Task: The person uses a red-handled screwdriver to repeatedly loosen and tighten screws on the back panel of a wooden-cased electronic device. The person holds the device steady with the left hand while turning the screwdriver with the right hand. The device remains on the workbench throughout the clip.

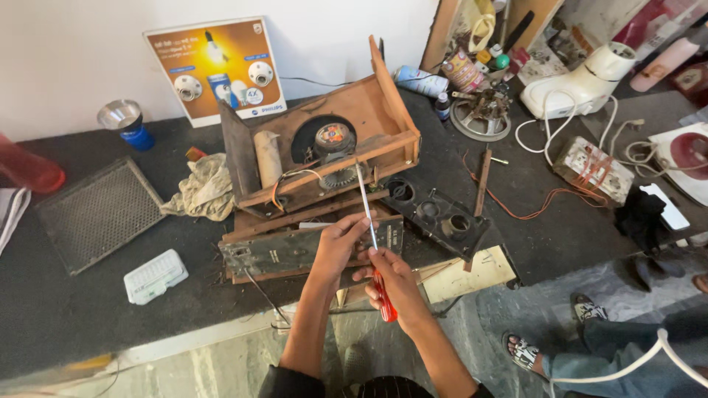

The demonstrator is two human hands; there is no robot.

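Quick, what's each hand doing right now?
Left hand: fingers steadying the screwdriver shaft.
Right hand: closed around its red handle.

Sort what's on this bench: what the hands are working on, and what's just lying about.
In use:
right hand
red-handled long screwdriver
left hand
open wooden radio cabinet
grey metal chassis

Lying about:
crumpled beige rag
grey mesh grille
white plastic block
white mixer base

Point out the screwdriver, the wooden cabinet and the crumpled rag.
screwdriver [366, 208]: head view, on its metal shaft above the hands.
wooden cabinet [383, 121]: head view, on its bare right side panel.
crumpled rag [204, 188]: head view, on the middle of the cloth.
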